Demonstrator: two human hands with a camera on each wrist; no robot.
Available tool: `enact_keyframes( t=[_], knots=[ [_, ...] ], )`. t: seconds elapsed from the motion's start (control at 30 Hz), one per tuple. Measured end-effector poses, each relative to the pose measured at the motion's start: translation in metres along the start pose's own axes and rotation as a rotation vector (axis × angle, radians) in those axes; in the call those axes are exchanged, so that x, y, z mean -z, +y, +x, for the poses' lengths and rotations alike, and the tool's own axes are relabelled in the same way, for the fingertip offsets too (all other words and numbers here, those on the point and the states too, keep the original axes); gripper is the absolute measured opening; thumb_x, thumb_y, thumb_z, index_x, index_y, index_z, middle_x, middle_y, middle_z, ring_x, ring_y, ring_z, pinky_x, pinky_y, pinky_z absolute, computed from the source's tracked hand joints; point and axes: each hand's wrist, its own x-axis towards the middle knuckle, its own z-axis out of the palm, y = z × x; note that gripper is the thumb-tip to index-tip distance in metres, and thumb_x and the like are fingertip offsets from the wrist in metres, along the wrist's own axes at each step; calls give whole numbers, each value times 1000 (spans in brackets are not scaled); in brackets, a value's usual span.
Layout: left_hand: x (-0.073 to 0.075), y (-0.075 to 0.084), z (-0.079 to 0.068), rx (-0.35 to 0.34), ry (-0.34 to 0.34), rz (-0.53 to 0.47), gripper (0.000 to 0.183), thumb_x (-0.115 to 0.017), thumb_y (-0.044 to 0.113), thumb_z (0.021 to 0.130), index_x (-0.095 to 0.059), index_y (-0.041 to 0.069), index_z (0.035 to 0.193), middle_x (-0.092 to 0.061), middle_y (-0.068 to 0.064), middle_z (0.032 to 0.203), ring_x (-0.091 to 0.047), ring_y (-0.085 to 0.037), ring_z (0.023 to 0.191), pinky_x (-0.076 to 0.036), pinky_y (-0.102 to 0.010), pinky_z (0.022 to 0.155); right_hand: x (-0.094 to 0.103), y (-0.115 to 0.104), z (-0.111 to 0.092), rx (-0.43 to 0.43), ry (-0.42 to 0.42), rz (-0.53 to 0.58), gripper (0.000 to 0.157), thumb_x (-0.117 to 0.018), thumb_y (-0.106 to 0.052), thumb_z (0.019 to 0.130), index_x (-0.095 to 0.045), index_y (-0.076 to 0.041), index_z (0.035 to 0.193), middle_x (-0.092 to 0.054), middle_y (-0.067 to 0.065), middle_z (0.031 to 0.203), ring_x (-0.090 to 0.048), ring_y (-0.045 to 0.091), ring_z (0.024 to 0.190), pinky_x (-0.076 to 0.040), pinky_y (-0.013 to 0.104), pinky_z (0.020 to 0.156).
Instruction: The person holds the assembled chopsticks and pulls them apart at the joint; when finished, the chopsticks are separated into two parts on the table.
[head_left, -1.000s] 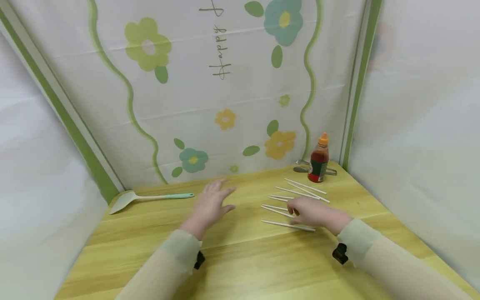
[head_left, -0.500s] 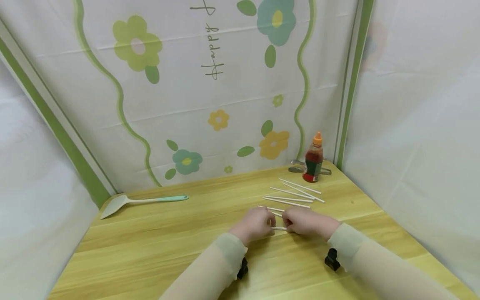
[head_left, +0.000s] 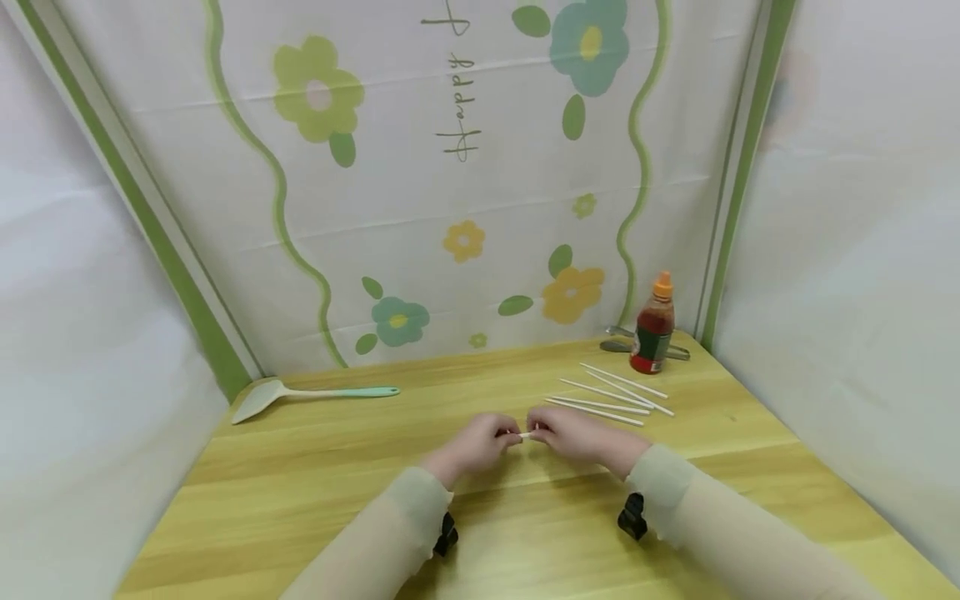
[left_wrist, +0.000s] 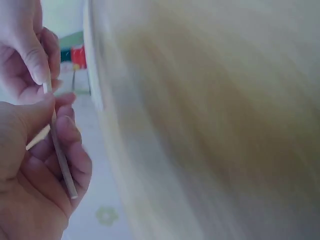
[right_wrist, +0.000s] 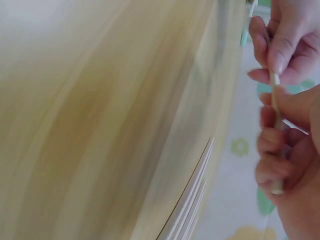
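From where I'm standing, both hands are meeting over the middle of the table (head_left: 322,492), well back from its right edge, and a pale chopstick (left_wrist: 64,165) is running between them. The left hand (head_left: 472,446) is pinching it between thumb and fingers; the stick is passing under the thumb and slanting along the inside of the curled fingers, its end showing near the palm. The right hand (head_left: 579,433) is gripping the other part the same way, its fingers curling round it, and that end is showing just beside the palm. Only a short bare stretch is showing between the two thumbs. Whether a second stick is hiding in either grip, I can't tell.

Just beyond the right hand, five loose chopsticks (head_left: 597,411) are lying on the tabletop, some crossing, spreading toward the far right corner. Near that corner a sauce bottle (head_left: 652,337) is standing upright, with metal tongs (head_left: 678,353) lying partly behind it. A spatula (head_left: 322,392) is lying along the far edge, its blade pointing toward the far left corner.
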Motion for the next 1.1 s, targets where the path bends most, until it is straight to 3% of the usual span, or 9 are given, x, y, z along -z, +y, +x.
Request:
enact_keyframes(
  t=[0.2, 0.33, 0.53, 0.73, 0.87, 1.1],
  knots=[
    [24, 2, -24, -12, -36, -101, 20, -54, 7, 102, -74, 5, 100, -68, -2, 82, -60, -26, 76, -47, -29, 68, -2, -25, 4, 82, 53, 34, 16, -60, -10, 99, -73, -17, 105, -71, 0, 101, -62, 7, 85, -51, 29, 73],
    [38, 6, -39, -24, -45, -132, 22, -54, 7, 102, -74, 11, 97, -66, -1, 78, -50, -17, 64, -43, -28, 62, 0, -42, 3, 113, 69, 42, 18, -60, -10, 99, -74, -17, 108, -71, -3, 105, -64, 8, 95, -52, 28, 78],
    [51, 10, -57, -77, -84, -150, 20, -56, 8, 100, -74, 13, 91, -62, -2, 69, -38, -10, 52, -37, -25, 55, 3, -59, 3, 209, 4, 133, 20, -58, -8, 100, -74, -13, 110, -70, 1, 106, -64, 9, 97, -52, 25, 79],
    [59, 14, -66, -61, -72, -184, 21, -55, 9, 101, -73, 15, 94, -61, -3, 68, -34, -11, 50, -34, -25, 54, 8, -68, 7, 249, 0, 158, 20, -55, -10, 101, -72, -12, 111, -69, -4, 105, -63, 5, 94, -52, 24, 76],
    [65, 15, -66, -50, -46, -194, 21, -54, 12, 102, -73, 17, 95, -61, -5, 69, -32, -11, 50, -32, -25, 52, 12, -73, 11, 249, 39, 136, 17, -56, -9, 101, -72, -13, 106, -68, -9, 98, -61, 6, 79, -50, 24, 68],
    [71, 6, -73, -77, -64, -155, 23, -55, 8, 101, -73, 17, 89, -60, -2, 65, -43, -10, 56, -38, -25, 58, 1, -82, 17, 223, 64, 63, 13, -59, -9, 100, -67, -19, 96, -62, -13, 86, -48, 2, 62, -45, 21, 58]
  ],
)
